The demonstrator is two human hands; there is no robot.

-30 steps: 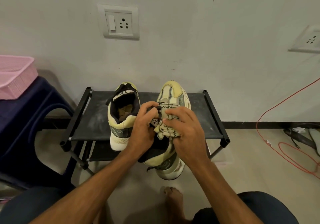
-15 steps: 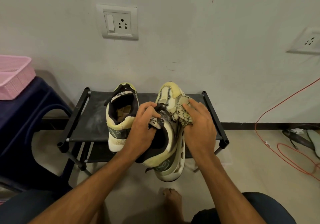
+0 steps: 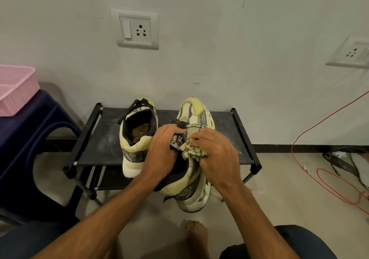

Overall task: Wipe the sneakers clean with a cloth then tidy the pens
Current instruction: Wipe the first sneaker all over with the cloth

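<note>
Nearest the camera, above a bare foot [image 3: 194,232] on the tiled floor, the person holds one sneaker [image 3: 191,190] up in the air, heel toward the body and toe pointing at the wall. The left hand [image 3: 161,148] grips it at the tongue and collar, fingers curled round the edge. The right hand [image 3: 217,158] is closed on a bunched cloth [image 3: 194,151] and presses it against the lace area. The shoe looks light, with a stiff sole and a soft padded upper, so the collar or heel seems the firmest hold. The limp cloth needs to be wadded to scrub. The second sneaker [image 3: 135,138] stands on a dusty black rack [image 3: 225,138] just beyond. Farther off are a blue stool [image 3: 30,138] bearing a pink basket [image 3: 16,90], a red cable [image 3: 319,122], and a wall socket [image 3: 137,28]. No pens are in view.
</note>
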